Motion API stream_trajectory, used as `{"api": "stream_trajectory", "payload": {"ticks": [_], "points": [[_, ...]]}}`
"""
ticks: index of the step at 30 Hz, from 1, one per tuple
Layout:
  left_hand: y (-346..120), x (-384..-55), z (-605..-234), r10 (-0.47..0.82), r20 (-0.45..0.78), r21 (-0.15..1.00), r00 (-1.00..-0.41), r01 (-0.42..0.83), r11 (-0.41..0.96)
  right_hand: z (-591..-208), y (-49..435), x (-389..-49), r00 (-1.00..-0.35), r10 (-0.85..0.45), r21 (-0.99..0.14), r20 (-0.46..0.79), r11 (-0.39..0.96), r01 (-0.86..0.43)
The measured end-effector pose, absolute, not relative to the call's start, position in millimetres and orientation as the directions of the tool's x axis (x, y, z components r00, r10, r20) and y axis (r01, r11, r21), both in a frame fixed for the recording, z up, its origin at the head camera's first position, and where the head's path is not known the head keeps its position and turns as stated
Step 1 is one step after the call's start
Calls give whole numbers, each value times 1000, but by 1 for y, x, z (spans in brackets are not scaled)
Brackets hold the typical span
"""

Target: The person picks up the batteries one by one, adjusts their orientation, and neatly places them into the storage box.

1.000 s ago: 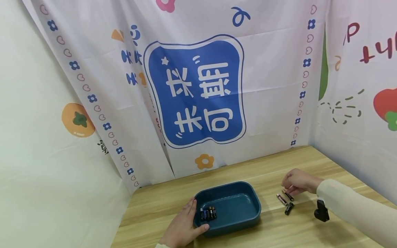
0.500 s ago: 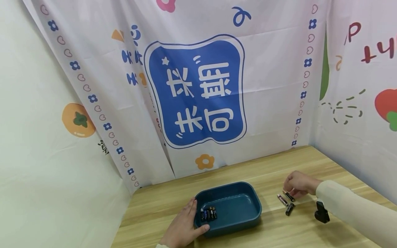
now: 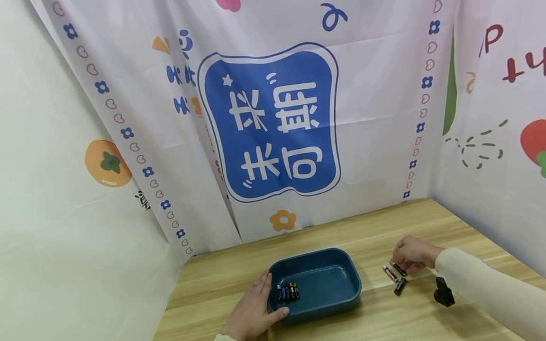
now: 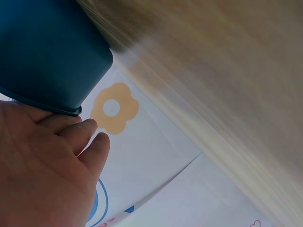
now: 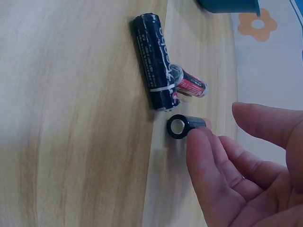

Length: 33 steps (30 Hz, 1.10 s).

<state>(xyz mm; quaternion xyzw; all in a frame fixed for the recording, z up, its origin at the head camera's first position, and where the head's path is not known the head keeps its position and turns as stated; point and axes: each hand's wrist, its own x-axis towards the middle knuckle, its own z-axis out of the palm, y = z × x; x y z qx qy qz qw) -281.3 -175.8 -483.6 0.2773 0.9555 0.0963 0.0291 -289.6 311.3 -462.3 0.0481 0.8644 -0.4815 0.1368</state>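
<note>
behind the bin (image 3: 328, 286), printed cloth (image 3: 273, 123)

Right-hand fingers (image 5: 200, 156) hide part of one black battery (image 5: 193, 122).

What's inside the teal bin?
Inside the bin, a row of batteries lies at the left end. Bare floor shows to their right; the patch beneath them is covered.
</note>
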Motion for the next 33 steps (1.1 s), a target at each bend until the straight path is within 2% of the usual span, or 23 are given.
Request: {"api": "stream_trajectory", "payload": {"ticks": [14, 33], "points": [[-176, -280, -484, 535, 5, 204, -845, 525, 826, -473, 304, -287, -963, -36, -817, -268, 538, 207], [-176, -279, -482, 537, 4, 206, -844, 526, 825, -477, 289, -289, -973, -46, -776, -226, 613, 151]]}}
